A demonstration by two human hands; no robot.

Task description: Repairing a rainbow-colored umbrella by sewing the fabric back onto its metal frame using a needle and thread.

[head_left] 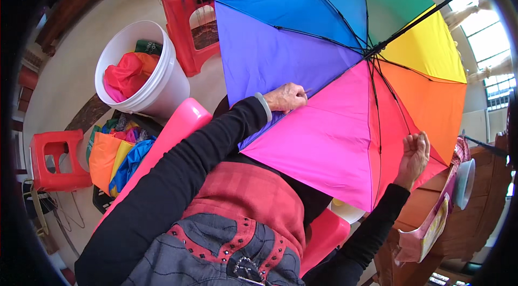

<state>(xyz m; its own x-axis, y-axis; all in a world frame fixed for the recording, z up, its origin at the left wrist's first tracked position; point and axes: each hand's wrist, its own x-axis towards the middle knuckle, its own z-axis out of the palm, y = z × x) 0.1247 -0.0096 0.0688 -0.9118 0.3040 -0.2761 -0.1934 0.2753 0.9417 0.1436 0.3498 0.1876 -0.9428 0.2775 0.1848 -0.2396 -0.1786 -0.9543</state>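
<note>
**Open rainbow umbrella held across the lap, both hands on its underside**

The rainbow umbrella (345,70) is fully spread, its panels taut and the black ribs (377,102) fanned out from the hub, so the canopy is already on the frame. It lies tilted across the person's lap, inner side up, with the shaft running off toward the upper right.

The left hand (286,97) rests at the seam between the purple and pink panels, fingers curled and pinched together; something thin seems to stick out from the fingertips, perhaps a needle or thread, though it is too small to tell for sure. The right hand (414,154) is closed around the canopy's edge near the pink and orange panels, steadying it.

As a judgement, the work is at a finishing stage on this umbrella, going point by point along the ribs.

To the left, a white bucket (162,86) holds bundled coloured fabric (127,76), and more folded fabric (116,156) lies in a dark crate on the floor, between the bucket and a red stool (54,159).
</note>
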